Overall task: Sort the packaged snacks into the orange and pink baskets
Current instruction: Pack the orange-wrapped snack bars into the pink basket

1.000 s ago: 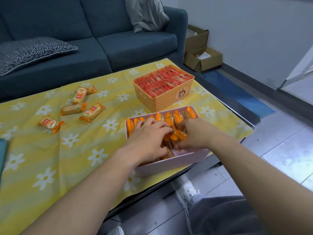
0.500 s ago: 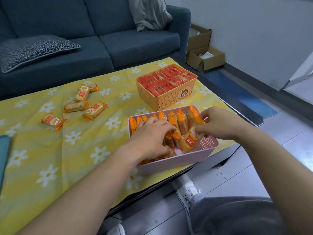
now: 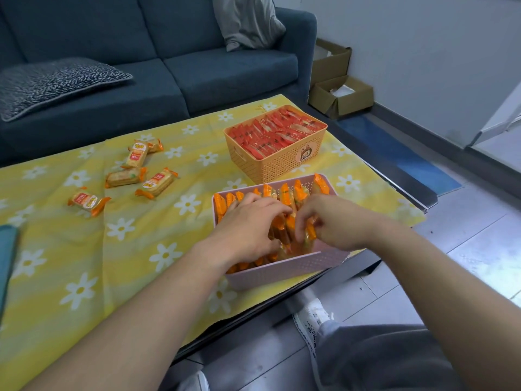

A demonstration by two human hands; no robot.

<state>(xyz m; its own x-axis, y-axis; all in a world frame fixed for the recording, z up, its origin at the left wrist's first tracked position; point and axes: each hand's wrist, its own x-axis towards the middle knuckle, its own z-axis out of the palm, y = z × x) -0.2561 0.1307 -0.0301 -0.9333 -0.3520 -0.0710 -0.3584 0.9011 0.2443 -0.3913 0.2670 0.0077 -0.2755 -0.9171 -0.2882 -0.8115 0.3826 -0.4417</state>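
The pink basket point(image 3: 282, 273) stands at the table's front right edge, packed with upright orange-ended snack packets point(image 3: 298, 190). Both my hands are inside it. My left hand point(image 3: 248, 224) lies over the left rows, fingers and thumb around a bunch of packets. My right hand point(image 3: 335, 221) has its fingers curled down on one orange packet point(image 3: 308, 232) in the middle. Behind it, the orange basket point(image 3: 282, 165) is full of red packets point(image 3: 276, 134). Several loose orange packets point(image 3: 155, 183) lie on the yellow cloth at the left.
The flowered yellow cloth point(image 3: 127, 249) covers the low table, whose dark edge runs along the right. A blue sofa point(image 3: 197, 80) stands behind, cardboard boxes point(image 3: 341, 97) at its right. A teal object point(image 3: 7, 249) lies at the left edge. My shoe and knee are below the table.
My right hand moved from the basket's right end back to its middle, taking the packet down among the others. My left hand stayed on the rows.
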